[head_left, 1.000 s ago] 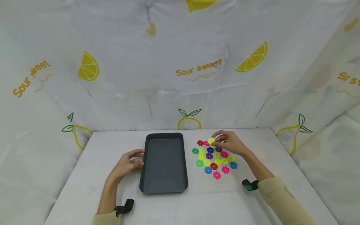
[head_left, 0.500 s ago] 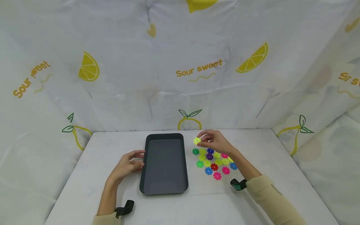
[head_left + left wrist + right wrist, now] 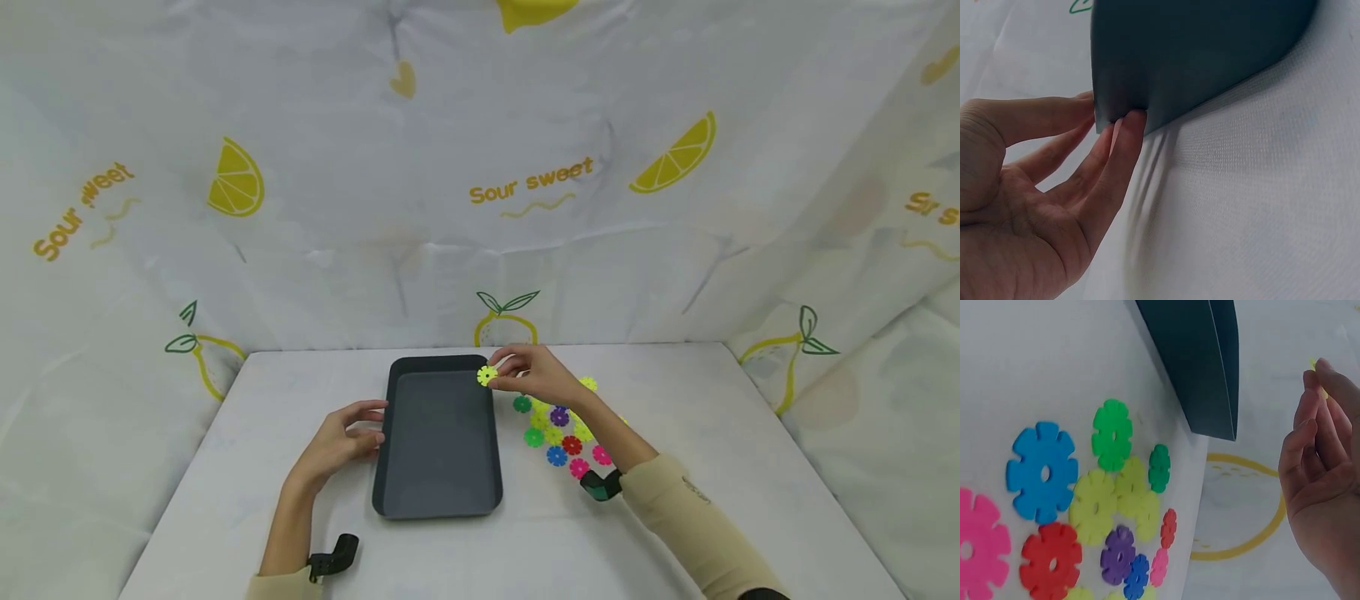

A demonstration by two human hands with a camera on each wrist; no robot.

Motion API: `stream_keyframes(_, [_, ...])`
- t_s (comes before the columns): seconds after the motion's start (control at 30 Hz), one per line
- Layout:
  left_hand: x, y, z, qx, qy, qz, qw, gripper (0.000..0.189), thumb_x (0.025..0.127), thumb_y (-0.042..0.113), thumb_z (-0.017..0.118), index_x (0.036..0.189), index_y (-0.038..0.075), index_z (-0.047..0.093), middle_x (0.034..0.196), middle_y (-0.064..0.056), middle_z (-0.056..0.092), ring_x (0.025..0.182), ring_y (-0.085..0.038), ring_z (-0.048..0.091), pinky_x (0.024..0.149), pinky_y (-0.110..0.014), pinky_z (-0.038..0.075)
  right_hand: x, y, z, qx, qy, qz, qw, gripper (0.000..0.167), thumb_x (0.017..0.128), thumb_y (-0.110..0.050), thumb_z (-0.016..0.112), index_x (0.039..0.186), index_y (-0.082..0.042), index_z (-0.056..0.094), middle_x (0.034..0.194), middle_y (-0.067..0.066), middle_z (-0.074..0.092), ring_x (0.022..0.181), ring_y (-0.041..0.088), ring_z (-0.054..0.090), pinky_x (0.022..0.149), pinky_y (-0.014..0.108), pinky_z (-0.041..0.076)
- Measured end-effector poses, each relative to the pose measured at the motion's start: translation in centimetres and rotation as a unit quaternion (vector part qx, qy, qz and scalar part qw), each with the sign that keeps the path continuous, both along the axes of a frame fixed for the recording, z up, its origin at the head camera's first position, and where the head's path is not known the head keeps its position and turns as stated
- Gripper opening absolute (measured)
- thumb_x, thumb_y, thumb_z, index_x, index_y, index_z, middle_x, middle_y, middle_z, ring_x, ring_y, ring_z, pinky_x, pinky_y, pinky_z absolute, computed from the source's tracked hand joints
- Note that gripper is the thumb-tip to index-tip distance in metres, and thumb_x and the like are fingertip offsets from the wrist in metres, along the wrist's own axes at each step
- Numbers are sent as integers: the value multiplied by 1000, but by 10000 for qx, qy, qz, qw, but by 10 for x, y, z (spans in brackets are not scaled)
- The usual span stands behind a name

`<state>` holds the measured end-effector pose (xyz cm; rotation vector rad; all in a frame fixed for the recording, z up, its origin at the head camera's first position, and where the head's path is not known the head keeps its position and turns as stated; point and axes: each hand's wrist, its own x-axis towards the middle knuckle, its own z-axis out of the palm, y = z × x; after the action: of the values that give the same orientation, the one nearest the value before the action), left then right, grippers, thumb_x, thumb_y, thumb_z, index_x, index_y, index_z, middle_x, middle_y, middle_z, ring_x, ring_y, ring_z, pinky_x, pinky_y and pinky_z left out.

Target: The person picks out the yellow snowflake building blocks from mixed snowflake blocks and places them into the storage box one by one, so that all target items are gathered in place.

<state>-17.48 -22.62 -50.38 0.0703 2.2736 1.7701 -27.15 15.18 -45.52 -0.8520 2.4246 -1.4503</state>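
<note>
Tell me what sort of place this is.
Probably a staged tabletop recording booth: lemon-printed sheeting rises behind and along both sides of a white-topped table, and a black camera-like device sits at each wrist.

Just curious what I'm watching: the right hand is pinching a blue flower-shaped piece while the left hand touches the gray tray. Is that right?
Not quite: the flower-shaped piece is yellow, not blue, as the head view shows. The right hand is pinching it, and the left hand touches the gray tray.
</note>
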Motion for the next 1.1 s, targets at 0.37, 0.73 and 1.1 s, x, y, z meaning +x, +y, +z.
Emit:
stream_keyframes(0.37, [0, 3, 1, -32, -60, 76, 9999, 64, 96, 1, 75, 157, 5, 54, 150, -29, 57, 110, -27, 77, 89, -37, 66, -14, -46, 3, -140, 63, 330, 9993, 32, 94, -12, 84, 122, -3, 74, 100, 15, 83, 86, 20, 75, 81, 24, 60])
stream_keyframes(0.73, [2, 3, 2, -113, -38, 155, 9998, 64, 95, 2, 75, 156, 5, 54, 149, -29, 59, 108, -27, 77, 89, -40, 67, -19, -82, 6, -325, 17, 575, 9978, 31, 94, -7, 83, 122, 2, 73, 101, 21, 83, 94, 39, 79, 82, 21, 61])
stream_keyframes(1.1, [1, 3, 2, -80, -80, 139, 9998, 63, 97, 3, 73, 156, 5, 54, 149, -29, 60, 110, -27, 78, 91, -42, 66, -31, -115, -8, -281, -281, 663, 9970, 31, 95, -5, 81, 123, 4, 72, 105, 26, 82, 76, 14, 73, 67, 22, 50])
